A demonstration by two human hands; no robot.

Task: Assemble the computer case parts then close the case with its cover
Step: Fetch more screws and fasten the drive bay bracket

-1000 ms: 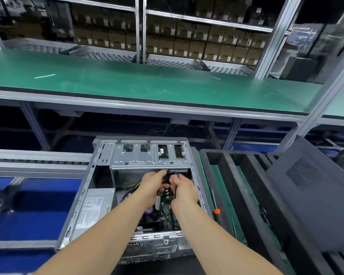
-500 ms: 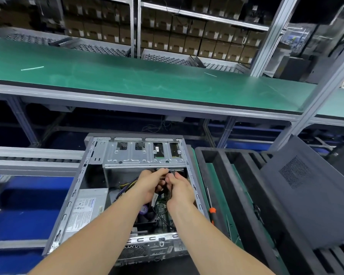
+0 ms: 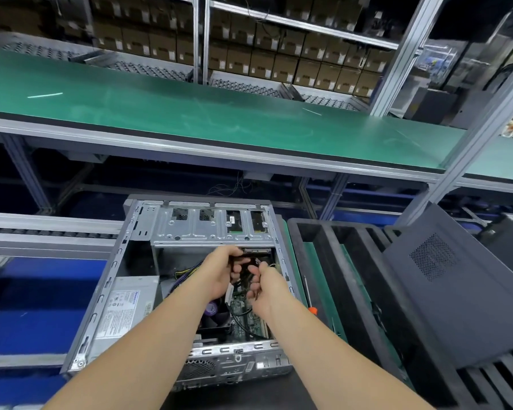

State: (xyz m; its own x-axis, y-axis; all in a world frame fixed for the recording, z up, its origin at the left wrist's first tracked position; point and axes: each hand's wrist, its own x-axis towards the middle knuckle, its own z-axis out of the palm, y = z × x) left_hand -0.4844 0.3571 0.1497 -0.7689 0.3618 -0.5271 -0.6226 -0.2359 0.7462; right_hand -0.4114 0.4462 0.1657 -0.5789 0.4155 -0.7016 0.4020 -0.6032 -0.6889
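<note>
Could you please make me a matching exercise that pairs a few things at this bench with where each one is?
Things:
1. power supply
2. cover
3. screwdriver
4. drive cage

Places:
A. leaning tilted on the black rack, at the right
B. at the far end of the case
C. on the green mat, between case and rack
D. inside the case, on its near left side

Pairs: 1-D, 2-A, 3-C, 4-B

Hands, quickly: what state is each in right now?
Left hand: grips dark cables inside the computer case.
Right hand: pinches a cable end.
</note>
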